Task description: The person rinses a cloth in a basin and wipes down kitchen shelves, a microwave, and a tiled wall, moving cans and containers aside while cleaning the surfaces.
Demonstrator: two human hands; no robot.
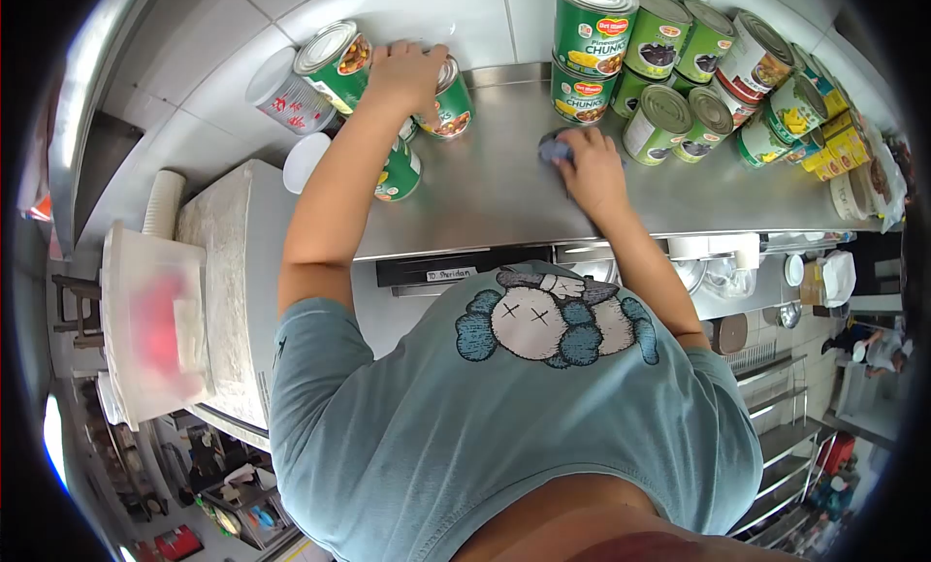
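The person's left hand point(402, 82) reaches in among the green cans at the left of the steel counter point(495, 189), fingers arched over the top of one labelled can point(454, 108) and thumb down along its front; from here I can't tell whether it is gripped or only touched. Another green can point(399, 174) stands just below that wrist, near the counter's front edge.

The right hand point(593, 169) has its fingers drawn together on a bunched grey-blue cloth point(556, 150), pressed to the metal just in front of the stacked pineapple cans point(592, 46) (one sits squarely on the other). To the right of those crowd more tins, and yellow boxes point(842, 152) sit farther along. Behind the left forearm, a pale tin point(289, 92) with red characters leans against the tiled wall.
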